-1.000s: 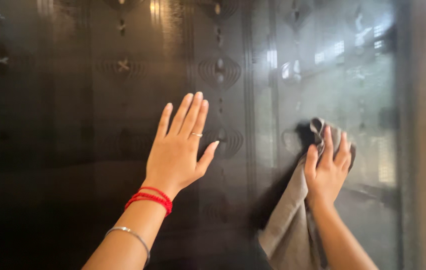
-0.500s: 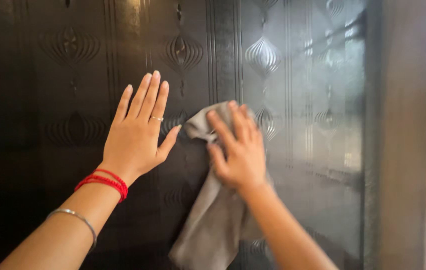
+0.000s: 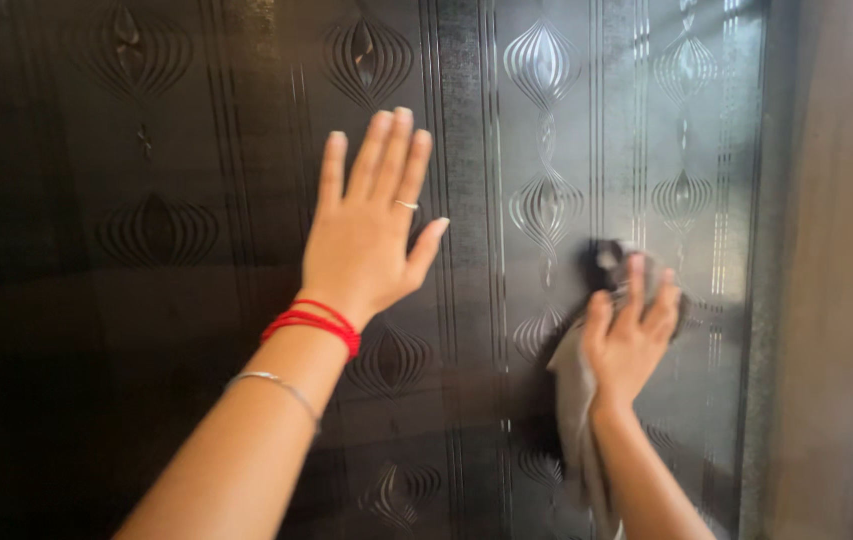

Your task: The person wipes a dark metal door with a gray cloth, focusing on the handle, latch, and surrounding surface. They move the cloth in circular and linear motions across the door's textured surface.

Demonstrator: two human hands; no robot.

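Here my right hand (image 3: 629, 340), fingers spread, pressed the soft, limp grey cloth (image 3: 574, 400) bunched at its top; my left hand (image 3: 371, 235) lay flat at nine o'clock.

A dark, glossy panel (image 3: 196, 300) is patterned with etched oval motifs and fine vertical lines. A cloth (image 3: 574, 400), seemingly grey though blurred, is seen, and red thread bands (image 3: 311, 325) beside a silver bangle (image 3: 276, 385).

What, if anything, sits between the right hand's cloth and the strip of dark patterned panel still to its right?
Nothing visible. The right hand presses the grey cloth flat on the dark patterned panel, and the strip up to the frame is bare. The left hand rests flat, well left.
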